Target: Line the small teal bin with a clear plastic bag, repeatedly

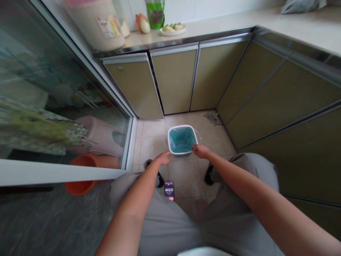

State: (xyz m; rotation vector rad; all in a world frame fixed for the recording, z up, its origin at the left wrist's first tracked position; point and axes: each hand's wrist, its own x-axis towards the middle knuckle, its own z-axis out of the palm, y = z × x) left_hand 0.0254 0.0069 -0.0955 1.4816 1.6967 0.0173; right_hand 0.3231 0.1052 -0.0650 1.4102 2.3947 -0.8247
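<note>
A square trash bin (170,137) with a white rim and blue-green inside stands on the tiled floor between my feet. A clear plastic bag (198,137) lines it and hangs loosely over the rim. At the front right corner, my right hand (201,151) is closed on the bag's edge against the rim. My left hand (163,158) is just outside the front left corner, its fingers drawn together at the overhanging plastic. The thin film there is hard to see.
Beige cabinets (174,78) enclose the floor ahead and to the right, with one left door (133,85) ajar. A glass sliding door (106,89) is on the left, with an orange bucket (80,188) beside it. A grey rag-like thing (212,118) lies in the corner.
</note>
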